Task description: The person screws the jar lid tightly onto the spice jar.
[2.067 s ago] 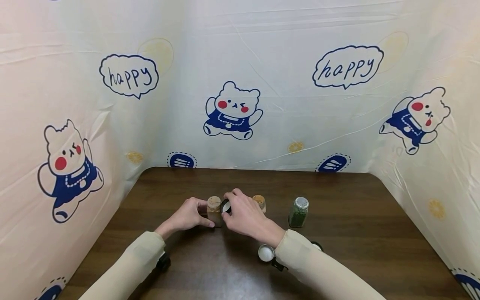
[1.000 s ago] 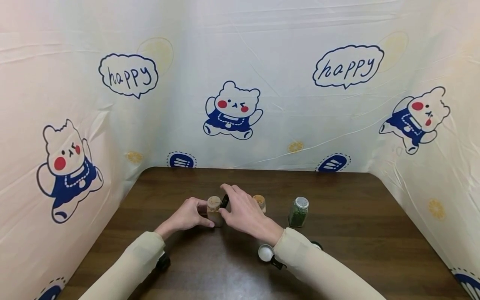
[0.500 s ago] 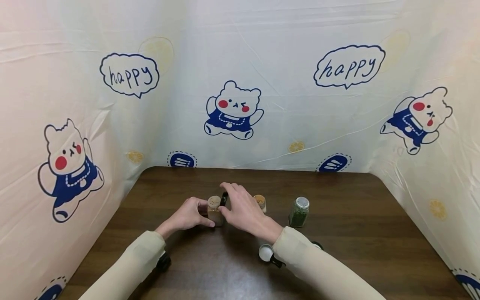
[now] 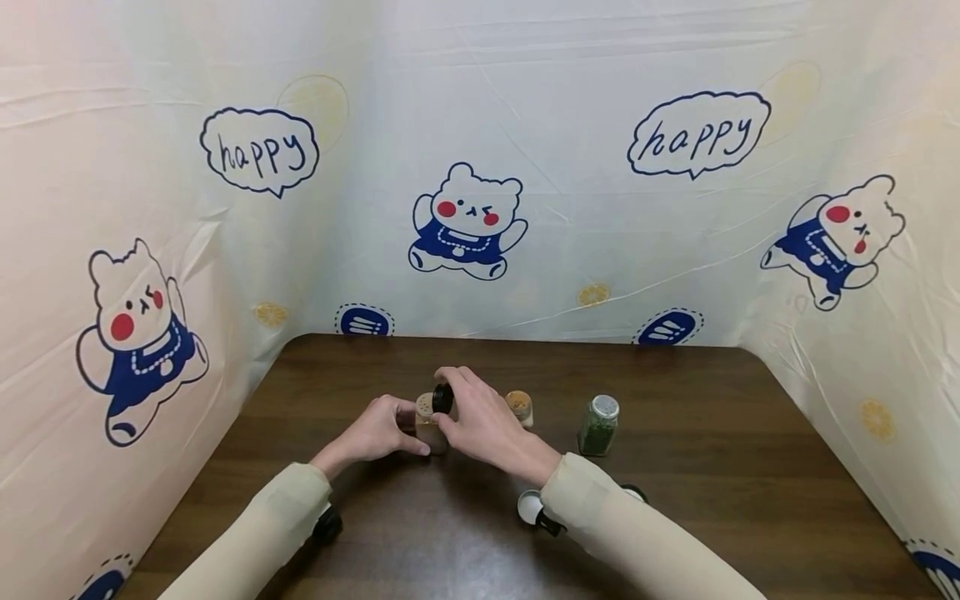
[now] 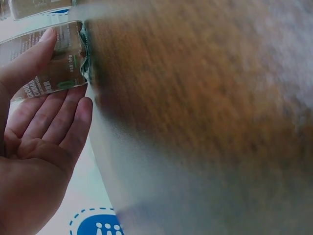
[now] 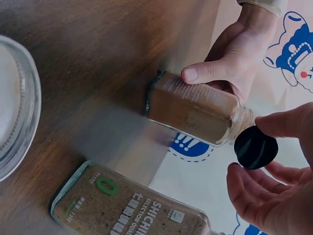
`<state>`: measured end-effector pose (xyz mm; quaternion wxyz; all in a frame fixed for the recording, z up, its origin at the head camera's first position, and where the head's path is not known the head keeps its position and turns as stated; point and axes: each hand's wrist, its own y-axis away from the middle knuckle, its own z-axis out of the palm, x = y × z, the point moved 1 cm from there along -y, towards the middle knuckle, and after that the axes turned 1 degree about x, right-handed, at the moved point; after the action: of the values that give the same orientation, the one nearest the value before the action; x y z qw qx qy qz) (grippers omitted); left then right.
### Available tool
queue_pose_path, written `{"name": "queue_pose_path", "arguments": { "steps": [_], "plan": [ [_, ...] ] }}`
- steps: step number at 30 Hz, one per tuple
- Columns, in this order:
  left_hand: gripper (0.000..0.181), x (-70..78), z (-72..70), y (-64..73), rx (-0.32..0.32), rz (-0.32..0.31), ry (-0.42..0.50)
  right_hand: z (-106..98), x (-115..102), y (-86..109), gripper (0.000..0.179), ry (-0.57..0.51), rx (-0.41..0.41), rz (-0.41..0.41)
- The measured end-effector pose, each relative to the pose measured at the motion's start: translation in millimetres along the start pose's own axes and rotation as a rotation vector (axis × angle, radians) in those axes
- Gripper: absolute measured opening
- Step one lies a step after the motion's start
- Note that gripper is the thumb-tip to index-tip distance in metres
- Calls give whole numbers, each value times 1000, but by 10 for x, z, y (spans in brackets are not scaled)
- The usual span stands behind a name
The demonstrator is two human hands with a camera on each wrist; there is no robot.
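Note:
My left hand [image 4: 375, 432] holds a square glass spice jar [image 6: 190, 108] of brown powder by its sides, thumb on one face and fingers on the opposite one. The jar stands upright on the table, its perforated shaker top [image 4: 423, 404] uncovered. Between thumb and fingers, my right hand [image 4: 487, 427] pinches a round black cap [image 6: 256, 148]. In the right wrist view the cap is tilted beside the jar's mouth; whether it touches the rim I cannot tell. To the right of the right hand stands a second jar [image 4: 519, 408] with an orange-brown top, partly hidden.
Farther right on the brown wooden table [image 4: 705, 467] stands a jar of green herbs [image 4: 598, 427]. A lid with a white inside [image 4: 529, 506] lies by the right sleeve, and another lid [image 4: 636, 492] is half hidden behind it. Printed cloth [image 4: 570, 233] walls the table.
The right hand has turned the black cap from its pale inside facing the camera to its black outside, and brought it left against the jar's top edge. The left hand has stayed put.

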<state>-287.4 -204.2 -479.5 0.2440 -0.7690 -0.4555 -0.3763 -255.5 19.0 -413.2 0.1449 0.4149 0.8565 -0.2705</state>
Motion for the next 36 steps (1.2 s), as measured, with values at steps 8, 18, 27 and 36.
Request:
{"name": "queue_pose_path", "arguments": {
  "steps": [8, 18, 27, 36],
  "plan": [
    [35, -2, -1, -1, 4, 19, 24, 38, 5, -26, 50, -18, 10, -25],
    [31, -24, 18, -9, 10, 30, 28, 50, -13, -48, 41, -29, 3, -51],
    [27, -22, 7, -14, 16, 39, -22, 64, -25, -74, 39, 14, -13, -78],
    [25, -24, -1, -19, 12, 30, -40, 82, -29, -98, 38, 42, -34, -82]
  ]
}}
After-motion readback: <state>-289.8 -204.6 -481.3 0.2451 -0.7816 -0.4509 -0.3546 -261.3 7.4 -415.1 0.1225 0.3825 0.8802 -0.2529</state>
